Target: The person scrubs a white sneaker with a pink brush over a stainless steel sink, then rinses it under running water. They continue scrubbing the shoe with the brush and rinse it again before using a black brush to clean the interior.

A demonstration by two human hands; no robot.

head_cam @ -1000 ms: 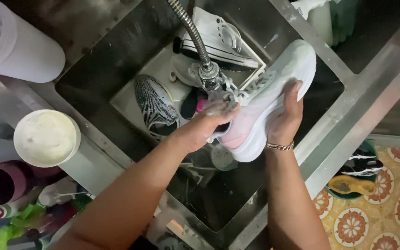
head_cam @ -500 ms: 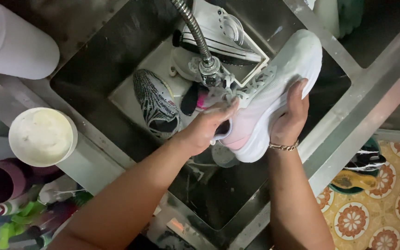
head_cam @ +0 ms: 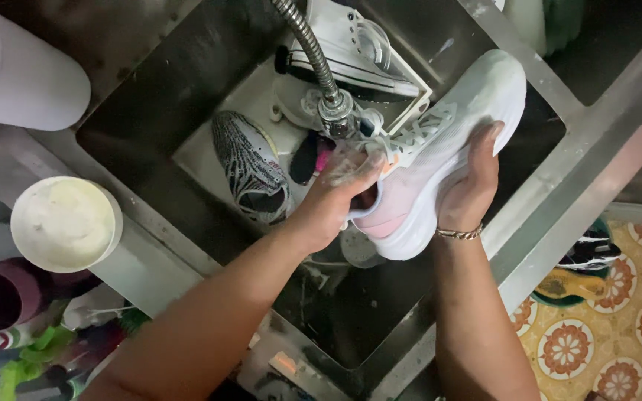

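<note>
Right hand [head_cam: 469,186] grips white sneaker [head_cam: 447,148]; left hand [head_cam: 339,189] seemingly inside.

Faucet hose [head_cam: 313,56], soaking shoes [head_cam: 250,167] crowd sink [head_cam: 143,96]; near end open.

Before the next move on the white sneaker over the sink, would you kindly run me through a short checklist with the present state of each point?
1. Right hand grips the white sneaker by its sole side: ok.
2. Left hand is at the shoe's opening, fingers soapy: ok.
3. Sneaker sits under the hose nozzle: ok.
4. Water running from the nozzle: cannot tell.
5. Steel sink has free room beneath; a grey patterned sneaker and a white high-top shoe lie in it: not ok.
6. White tub within reach on the rim: ok.
</note>
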